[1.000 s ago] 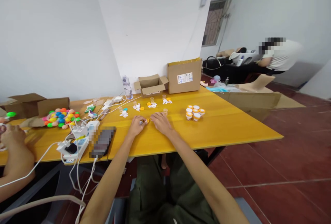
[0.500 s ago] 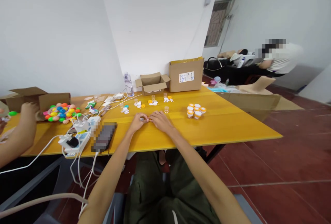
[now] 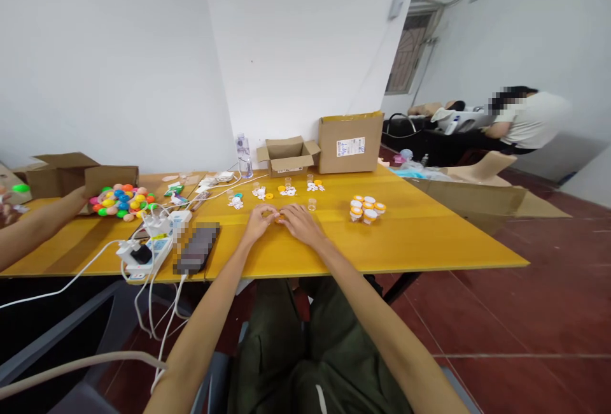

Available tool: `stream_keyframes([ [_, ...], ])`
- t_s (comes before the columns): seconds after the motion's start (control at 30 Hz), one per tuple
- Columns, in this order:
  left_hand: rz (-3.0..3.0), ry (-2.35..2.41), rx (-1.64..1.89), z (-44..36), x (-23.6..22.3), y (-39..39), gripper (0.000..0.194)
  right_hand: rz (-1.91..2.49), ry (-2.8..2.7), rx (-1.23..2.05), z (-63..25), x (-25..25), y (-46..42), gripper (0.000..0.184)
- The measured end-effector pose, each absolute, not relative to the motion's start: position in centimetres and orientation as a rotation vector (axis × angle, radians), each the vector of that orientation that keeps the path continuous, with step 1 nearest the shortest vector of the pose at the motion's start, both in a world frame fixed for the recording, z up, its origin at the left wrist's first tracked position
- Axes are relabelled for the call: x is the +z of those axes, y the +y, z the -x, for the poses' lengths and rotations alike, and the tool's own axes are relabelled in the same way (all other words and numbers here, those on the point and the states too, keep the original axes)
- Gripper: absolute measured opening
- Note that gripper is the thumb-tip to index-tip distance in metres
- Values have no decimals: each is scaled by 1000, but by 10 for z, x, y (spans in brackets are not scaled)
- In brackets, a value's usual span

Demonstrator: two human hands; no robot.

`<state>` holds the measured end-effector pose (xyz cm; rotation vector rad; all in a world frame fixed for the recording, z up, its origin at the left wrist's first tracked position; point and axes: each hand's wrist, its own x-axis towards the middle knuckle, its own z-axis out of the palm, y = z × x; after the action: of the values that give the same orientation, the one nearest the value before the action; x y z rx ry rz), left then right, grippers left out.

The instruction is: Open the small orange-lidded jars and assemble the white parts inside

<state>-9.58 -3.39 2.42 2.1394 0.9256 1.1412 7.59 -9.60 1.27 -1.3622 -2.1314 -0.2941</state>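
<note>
Over the near middle of the table, my left hand (image 3: 260, 223) and my right hand (image 3: 300, 223) meet at the fingertips. Both have curled, pinching fingers around something small; a bit of orange shows between them, but its kind is hidden. Just beyond my right hand stands a clear small cup (image 3: 312, 204). Farther back lie heaps of small white pieces (image 3: 287, 191) with clear cups and orange rings (image 3: 270, 196), plus a teal ring (image 3: 238, 197). To the right, several small jars with white-and-orange lids (image 3: 368, 208) stand in a cluster.
Behind are an open carton (image 3: 289, 164), a closed carton (image 3: 351, 159) and a bottle (image 3: 244, 156). Leftward lie a phone (image 3: 200, 248), a power strip (image 3: 165, 248) with cables and colored balls (image 3: 123, 200). A co-worker's arm (image 3: 52, 226) reaches toward another carton (image 3: 109, 178).
My view has shifted slightly, moving the scene rightward. My hands stay together, fingers slightly rearranged around the small thing. The co-worker's arm at left has stretched out toward the balls and carton.
</note>
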Motion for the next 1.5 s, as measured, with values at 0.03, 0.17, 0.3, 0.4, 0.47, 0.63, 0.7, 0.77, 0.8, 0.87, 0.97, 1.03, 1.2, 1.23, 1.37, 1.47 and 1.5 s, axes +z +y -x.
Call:
stream_keyframes([
  [0.03, -2152, 914, 1139, 95, 25, -36, 11, 1355, -2126, -293, -76, 12, -96, 20],
  [0.17, -2192, 884, 1141, 91, 26, -40, 10, 1354, -2094, -276, -77, 10, -95, 19],
  [0.3, -2233, 882, 1146, 91, 26, -39, 10, 1349, -2073, -275, -77, 9, -93, 20],
  [0.4, -2267, 903, 1132, 91, 25, -38, 10, 1408, -2055, -292, -76, 9, -93, 21],
  [0.47, -2285, 946, 1142, 91, 24, -37, 10, 1485, -2021, -317, -76, 9, -93, 21],
  [0.63, -2360, 1090, 1108, 90, 20, -36, 9, 1647, -1950, -379, -78, 5, -88, 22],
  [0.7, -2387, 1100, 1079, 89, 18, -35, 10, 1677, -1949, -389, -79, 2, -86, 23],
  [0.77, -2404, 1101, 1044, 89, 16, -33, 8, 1708, -1939, -394, -80, -1, -84, 23],
  [0.8, -2408, 1104, 1029, 88, 15, -32, 8, 1729, -1929, -394, -81, -2, -83, 23],
  [0.87, -2410, 1111, 1013, 88, 14, -30, 8, 1764, -1907, -397, -81, -4, -81, 23],
  [0.97, -2409, 1078, 1018, 88, 13, -27, 10, 1754, -1884, -421, -82, -4, -80, 22],
  [1.03, -2409, 1052, 1013, 87, 13, -26, 10, 1742, -1868, -437, -82, -4, -80, 21],
  [1.2, -2386, 1029, 1003, 85, 14, -26, 11, 1780, -1832, -424, -81, 0, -84, 21],
  [1.23, -2379, 1023, 1002, 85, 14, -25, 11, 1778, -1832, -422, -81, 1, -85, 22],
  [1.37, -2349, 1012, 980, 85, 15, -22, 14, 1751, -1837, -424, -83, 3, -88, 24],
  [1.47, -2346, 986, 988, 85, 14, -20, 16, 1707, -1878, -440, -82, 4, -90, 24],
  [1.5, -2350, 980, 990, 85, 13, -19, 16, 1680, -1909, -444, -81, 4, -90, 23],
])
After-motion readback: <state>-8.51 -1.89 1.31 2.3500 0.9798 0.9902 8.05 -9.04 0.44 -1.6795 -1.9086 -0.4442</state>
